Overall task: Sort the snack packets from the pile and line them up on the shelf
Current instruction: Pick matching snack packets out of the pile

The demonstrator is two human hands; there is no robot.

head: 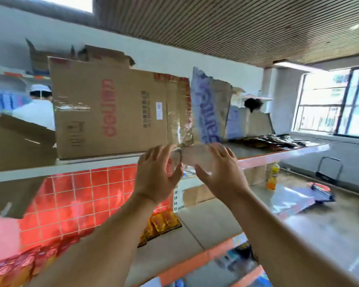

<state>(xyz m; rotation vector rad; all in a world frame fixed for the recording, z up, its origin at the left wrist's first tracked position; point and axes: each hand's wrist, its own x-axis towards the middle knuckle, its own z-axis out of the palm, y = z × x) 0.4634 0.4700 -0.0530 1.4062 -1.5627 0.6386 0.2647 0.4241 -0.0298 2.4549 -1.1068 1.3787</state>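
My left hand (155, 172) and my right hand (222, 172) are raised side by side at the front edge of the top shelf (278, 155), fingers spread and straight. Between them lies a pale cardboard flap (195, 157); neither hand visibly grips it. A pile of dark snack packets (272, 141) lies on the top shelf to the right of my hands. Yellow-orange packets (162, 222) sit on the middle shelf below, and red packets (15, 266) fill the lower left.
A big brown cardboard box (112, 112) and a torn blue-and-white box (209, 108) stand on the top shelf behind my hands. An orange drink bottle (273, 177) stands to the right. A person in white (37, 108) is at far left. A hand trolley (327, 168) is on the floor.
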